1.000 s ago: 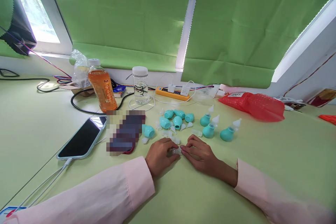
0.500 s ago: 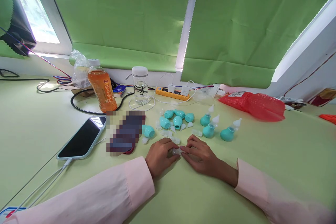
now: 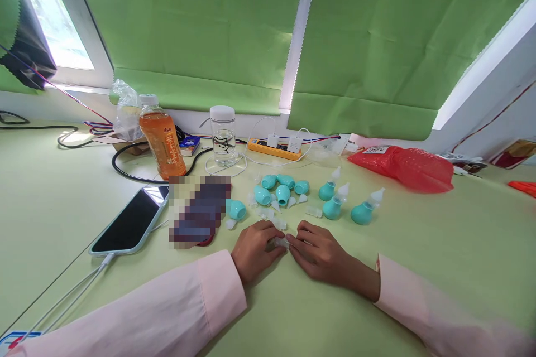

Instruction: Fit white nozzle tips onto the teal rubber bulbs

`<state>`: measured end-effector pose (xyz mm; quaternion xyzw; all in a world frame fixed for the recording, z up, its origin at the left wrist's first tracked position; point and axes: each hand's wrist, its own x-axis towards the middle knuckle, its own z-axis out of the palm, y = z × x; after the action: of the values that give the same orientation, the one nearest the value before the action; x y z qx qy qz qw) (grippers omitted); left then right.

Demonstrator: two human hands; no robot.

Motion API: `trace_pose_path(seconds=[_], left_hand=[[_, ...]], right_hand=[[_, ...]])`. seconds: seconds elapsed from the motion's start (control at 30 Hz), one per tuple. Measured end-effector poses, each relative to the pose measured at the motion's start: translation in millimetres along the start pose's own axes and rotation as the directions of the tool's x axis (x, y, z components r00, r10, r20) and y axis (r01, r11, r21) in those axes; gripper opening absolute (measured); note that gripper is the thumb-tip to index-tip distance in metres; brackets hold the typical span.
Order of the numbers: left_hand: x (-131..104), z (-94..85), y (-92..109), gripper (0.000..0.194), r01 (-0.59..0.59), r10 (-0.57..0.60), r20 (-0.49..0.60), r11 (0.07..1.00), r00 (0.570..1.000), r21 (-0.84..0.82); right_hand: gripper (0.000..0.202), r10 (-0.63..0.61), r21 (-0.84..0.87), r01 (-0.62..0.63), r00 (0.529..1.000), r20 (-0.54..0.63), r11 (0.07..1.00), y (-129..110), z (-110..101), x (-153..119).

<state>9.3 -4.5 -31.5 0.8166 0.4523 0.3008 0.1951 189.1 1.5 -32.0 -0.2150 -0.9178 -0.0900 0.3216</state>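
Observation:
A small clear plastic piece [image 3: 281, 242] is pinched between the thumb and fingers of my left hand [image 3: 256, 251]. My right hand [image 3: 320, 252] touches the piece's right end with its closed fingertips. Just beyond my hands lie several teal bulbs [image 3: 262, 196], with small white tips [image 3: 292, 202] and clear connectors [image 3: 279, 224] among them. Another clear connector [image 3: 314, 212] rests beyond my right hand. To the right stand three teal bulbs fitted with clear tips [image 3: 362, 213]. One more teal bulb [image 3: 237, 210] sits beside the pixelated phone.
At the left lie a phone on a cable [image 3: 130, 222] and a pixelated phone [image 3: 203, 212]. Behind stand an orange drink bottle [image 3: 162, 139], a clear bottle with a white lid [image 3: 223, 136] and a yellow power strip [image 3: 274, 149]. A red bag [image 3: 402, 168] lies at the back right.
My right hand's fingers have shifted slightly at the end of the clear piece. My left hand stays nearly still, and the view has moved very slightly.

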Motion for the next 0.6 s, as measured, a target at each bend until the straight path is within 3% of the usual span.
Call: trace_pose_path(seconds=[0.2, 0.33, 0.6], left_hand=[[0.6, 0.2, 0.7, 0.016, -0.001, 0.001, -0.001, 1.0, 1.0, 0.019], [-0.7, -0.9, 1.6, 0.033, 0.031, -0.031, -0.002, 0.999, 1.0, 0.028], [-2.6, 1.1, 2.5, 0.025, -0.187, 0.181, 0.045, 0.959, 0.982, 0.214]], right_hand=[[0.023, 0.085, 0.143, -0.079, 0.996, -0.038, 0.986, 0.5, 3.7, -0.3], [0.028, 0.234, 0.245, -0.191, 0.958, -0.163, 0.951, 1.7, 4.9, 0.7], [0.027, 0.283, 0.185, -0.242, 0.928, -0.241, 0.953, 8.4, 4.8, -0.2]])
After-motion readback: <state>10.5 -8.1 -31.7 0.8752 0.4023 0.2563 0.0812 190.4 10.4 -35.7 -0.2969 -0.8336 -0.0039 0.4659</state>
